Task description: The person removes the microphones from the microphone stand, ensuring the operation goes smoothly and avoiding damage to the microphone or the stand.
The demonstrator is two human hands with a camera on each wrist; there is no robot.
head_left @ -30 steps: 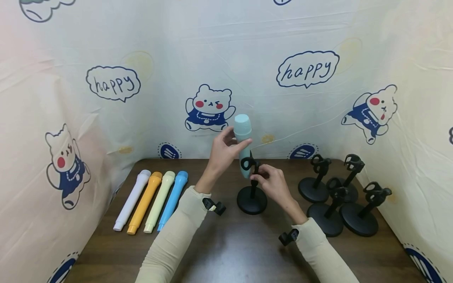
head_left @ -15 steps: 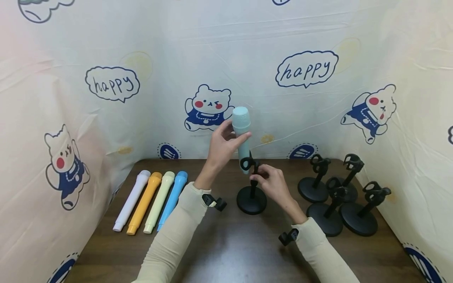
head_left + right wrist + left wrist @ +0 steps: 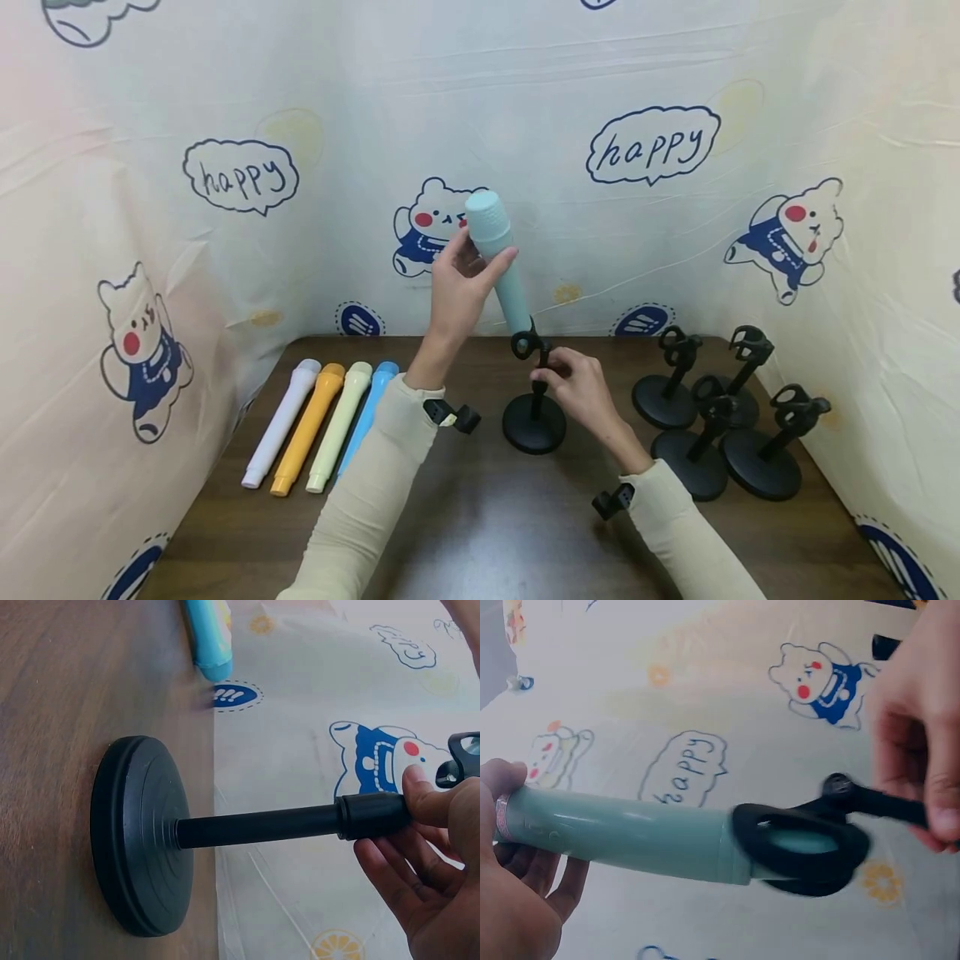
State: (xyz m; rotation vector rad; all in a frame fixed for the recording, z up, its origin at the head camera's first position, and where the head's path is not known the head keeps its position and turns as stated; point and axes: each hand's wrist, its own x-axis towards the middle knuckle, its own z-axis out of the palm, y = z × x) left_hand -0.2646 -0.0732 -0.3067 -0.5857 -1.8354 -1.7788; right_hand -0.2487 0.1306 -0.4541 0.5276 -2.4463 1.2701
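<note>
My left hand (image 3: 459, 287) grips a pale teal microphone (image 3: 512, 293) just below its head. The microphone leans, head up and to the left, and its narrow tail end is in the ring clip (image 3: 799, 864) of a black microphone stand (image 3: 534, 427). In the left wrist view the ring surrounds that narrow end, while the thicker body is outside it. With thumb and fingers, my right hand (image 3: 579, 385) pinches the collar (image 3: 371, 816) high on the stand's stem. The stand's round base (image 3: 142, 836) rests on the table.
On the table's (image 3: 480, 533) left side lie a white microphone (image 3: 281, 425), an orange one (image 3: 307, 429), a pale yellow-green one (image 3: 339, 429) and a blue one (image 3: 367, 421), partly behind my left sleeve. Several black stands (image 3: 761, 465) are grouped at right. A printed cloth (image 3: 525, 125) encloses the back and sides.
My left hand has risen and shifted left, tilting the microphone. Its tail has come up from beside and below the clip to the ring. The right hand and stand have stayed put.
</note>
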